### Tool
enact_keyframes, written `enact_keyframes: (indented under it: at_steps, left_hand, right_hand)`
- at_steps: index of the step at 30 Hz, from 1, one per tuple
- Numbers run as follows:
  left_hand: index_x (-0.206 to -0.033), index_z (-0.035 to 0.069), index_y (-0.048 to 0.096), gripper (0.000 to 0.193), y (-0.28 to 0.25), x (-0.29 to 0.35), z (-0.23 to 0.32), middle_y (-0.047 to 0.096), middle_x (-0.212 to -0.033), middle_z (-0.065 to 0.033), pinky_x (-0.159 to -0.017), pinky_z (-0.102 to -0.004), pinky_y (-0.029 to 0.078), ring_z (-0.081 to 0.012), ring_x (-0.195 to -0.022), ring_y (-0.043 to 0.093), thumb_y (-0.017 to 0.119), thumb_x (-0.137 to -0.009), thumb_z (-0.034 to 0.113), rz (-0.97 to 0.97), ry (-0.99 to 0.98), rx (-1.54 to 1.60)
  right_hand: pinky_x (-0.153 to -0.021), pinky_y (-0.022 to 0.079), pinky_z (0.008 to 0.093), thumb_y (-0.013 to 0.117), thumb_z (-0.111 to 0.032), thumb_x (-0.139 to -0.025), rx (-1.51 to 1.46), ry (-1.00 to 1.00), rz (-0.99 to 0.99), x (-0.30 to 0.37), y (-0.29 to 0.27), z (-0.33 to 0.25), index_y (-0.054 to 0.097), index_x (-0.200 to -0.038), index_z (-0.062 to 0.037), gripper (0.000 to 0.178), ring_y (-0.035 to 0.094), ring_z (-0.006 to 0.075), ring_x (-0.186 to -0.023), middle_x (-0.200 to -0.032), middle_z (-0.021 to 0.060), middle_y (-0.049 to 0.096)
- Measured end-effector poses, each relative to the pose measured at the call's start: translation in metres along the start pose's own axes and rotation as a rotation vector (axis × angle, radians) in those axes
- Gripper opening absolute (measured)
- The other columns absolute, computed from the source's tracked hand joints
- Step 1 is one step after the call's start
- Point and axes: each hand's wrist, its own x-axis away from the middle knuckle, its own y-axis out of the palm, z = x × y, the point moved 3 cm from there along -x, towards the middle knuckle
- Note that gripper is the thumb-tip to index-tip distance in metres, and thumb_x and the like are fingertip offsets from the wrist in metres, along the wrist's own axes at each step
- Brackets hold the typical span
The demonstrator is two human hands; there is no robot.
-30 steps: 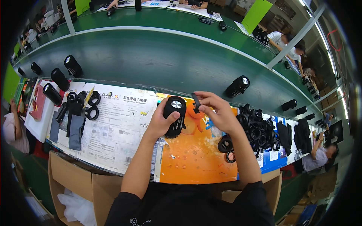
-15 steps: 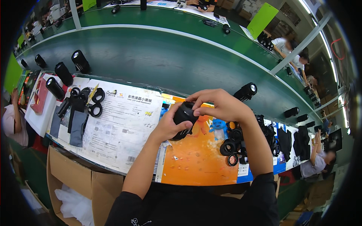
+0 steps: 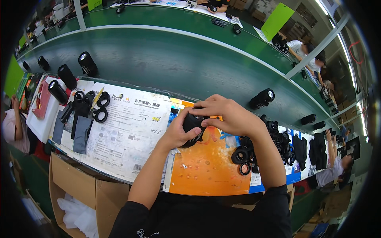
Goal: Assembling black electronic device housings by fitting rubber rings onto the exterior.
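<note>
Over the orange board (image 3: 210, 174) I hold a black cylindrical speaker (image 3: 192, 123) nearly upright. My left hand (image 3: 176, 130) wraps its left side, thumb across the front. From the right, my right hand (image 3: 226, 113) is curled over the top end, its fingers on the far rim and its thumb on the near right edge. Those fingers hide most of the top. Right of my hands lies a pile of black rings (image 3: 240, 154), partly behind my right forearm.
Black scissors (image 3: 102, 107) and grey strips (image 3: 82, 135) lie on the white printed board (image 3: 119, 135) at left. A green conveyor (image 3: 166, 59) carrying more black cylinders runs beyond the bench. An open cardboard box (image 3: 75, 178) stands below left. Co-workers sit at both sides.
My right hand has shifted from pinching the top rim to covering the speaker's top. The cylinders on the conveyor have moved slightly right. At far right, a co-worker's arms have shifted.
</note>
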Motion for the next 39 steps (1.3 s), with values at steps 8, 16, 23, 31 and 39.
enact_keyframes:
  at_steps: [8, 16, 23, 31, 39]
  left_hand:
    - [-0.156, 0.003, 0.051, 0.095, 0.0, -0.003, 0.011, 0.066, -0.135, -0.012, -0.104, -0.0355, 0.056, -0.0229, -0.12, 0.067, 0.093, -0.088, 0.053, 0.004, 0.02, 0.067]
    - [-0.152, 0.002, 0.054, 0.087, -0.001, 0.002, 0.005, 0.071, -0.133, -0.0139, -0.106, -0.0373, 0.056, -0.0244, -0.12, 0.069, 0.093, -0.089, 0.049, 0.013, 0.005, -0.058]
    - [-0.145, -0.002, 0.058, 0.077, 0.003, 0.0, 0.002, 0.072, -0.13, -0.0155, -0.1, -0.0373, 0.06, -0.0262, -0.115, 0.073, 0.093, -0.09, 0.04, -0.019, -0.043, -0.061]
    - [-0.148, -0.001, 0.056, 0.085, 0.003, -0.001, 0.003, 0.067, -0.137, -0.0171, -0.108, -0.0416, 0.056, -0.0297, -0.126, 0.067, 0.093, -0.088, 0.048, -0.03, -0.01, -0.169]
    - [-0.147, -0.001, 0.058, 0.094, 0.004, -0.002, 0.012, 0.071, -0.131, -0.0149, -0.107, -0.0397, 0.055, -0.0265, -0.12, 0.069, 0.093, -0.083, 0.058, -0.006, -0.055, -0.174]
  right_hand:
    - [-0.109, 0.057, 0.0444, 0.077, -0.001, -0.094, 0.143, -0.08, 0.069, 0.0, 0.013, -0.005, 0.079, -0.143, -0.0184, 0.052, 0.066, 0.0352, -0.126, -0.146, 0.0095, 0.074]
    - [-0.104, 0.059, 0.0449, 0.075, -0.03, -0.105, 0.045, 0.001, 0.08, -0.035, 0.0, -0.001, 0.084, -0.126, -0.0119, 0.03, 0.069, 0.0334, -0.124, -0.133, 0.0121, 0.08]
    - [-0.103, 0.057, 0.0478, 0.049, -0.051, -0.115, -0.13, 0.281, -0.142, -0.087, 0.063, 0.011, 0.084, -0.118, -0.0064, 0.056, 0.075, 0.0409, -0.11, -0.118, 0.0212, 0.082]
    - [-0.092, 0.059, 0.0479, 0.047, -0.039, -0.109, -0.244, 0.329, 0.048, -0.076, 0.063, 0.009, 0.083, -0.105, -0.007, 0.049, 0.078, 0.0377, -0.096, -0.103, 0.0157, 0.084]
    - [-0.09, 0.062, 0.0354, 0.06, -0.023, -0.111, -0.513, 0.266, 0.449, -0.062, 0.064, 0.019, 0.079, -0.108, 0.0027, 0.032, 0.08, 0.0223, -0.093, -0.1, 0.0128, 0.084]
